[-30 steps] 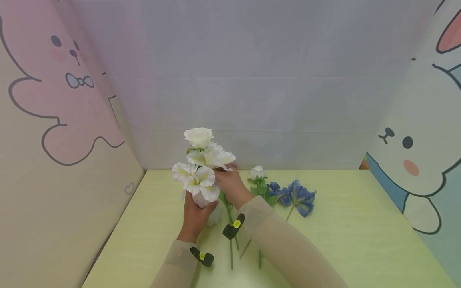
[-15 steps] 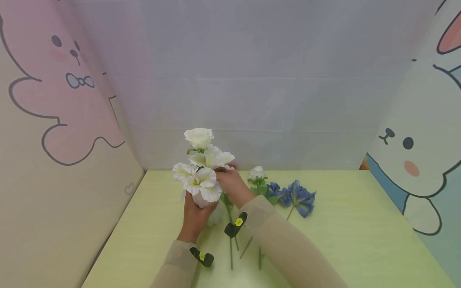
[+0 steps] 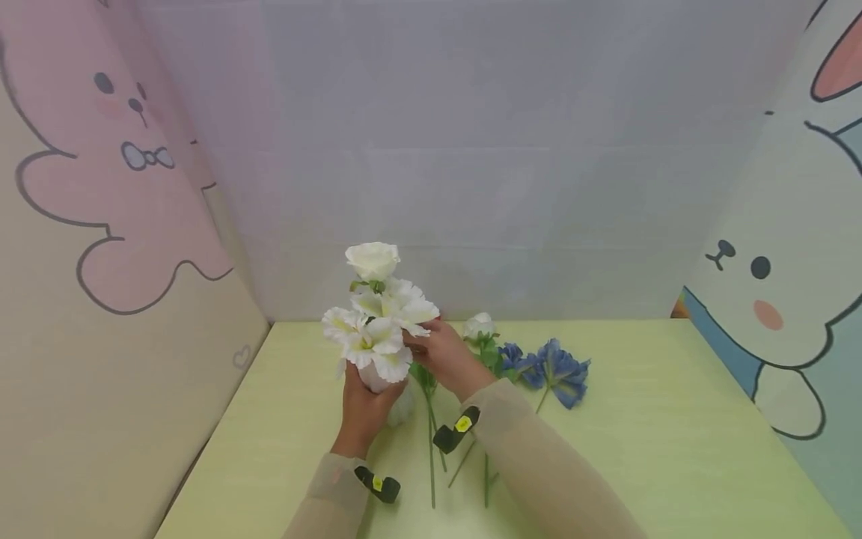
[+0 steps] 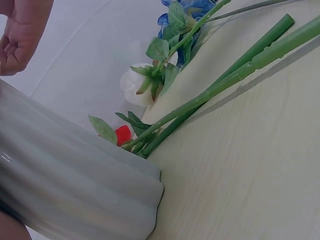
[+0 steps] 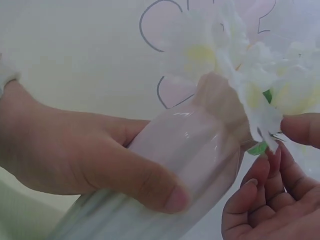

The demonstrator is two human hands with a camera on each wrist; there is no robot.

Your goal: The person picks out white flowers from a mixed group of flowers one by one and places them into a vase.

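Note:
My left hand (image 3: 362, 413) grips a white fluted vase (image 5: 187, 142), its thumb lying across the side in the right wrist view. The vase's base is right at the tabletop in the left wrist view. A white rose (image 3: 373, 260) rises highest from the vase. Below it, two ruffled white flowers with yellow-green centres spread over the mouth: a rear flower (image 3: 404, 303) and a front flower (image 3: 373, 346). Right beside the mouth, my right hand (image 3: 450, 358) pinches the rear white flower just under its petals, thumb against fingertips. Petals hide part of the grip.
Right of the vase lie loose stems (image 3: 432, 457), a white rose (image 3: 480, 325) with green leaves, and blue flowers (image 3: 562, 372). A bit of a red flower (image 4: 123, 135) shows behind the vase. Cloth walls with cartoon animals enclose the pale table (image 3: 673, 434).
My right hand has shifted slightly right and down, and the rear white flower has dropped a little with it. My left hand keeps its hold on the vase.

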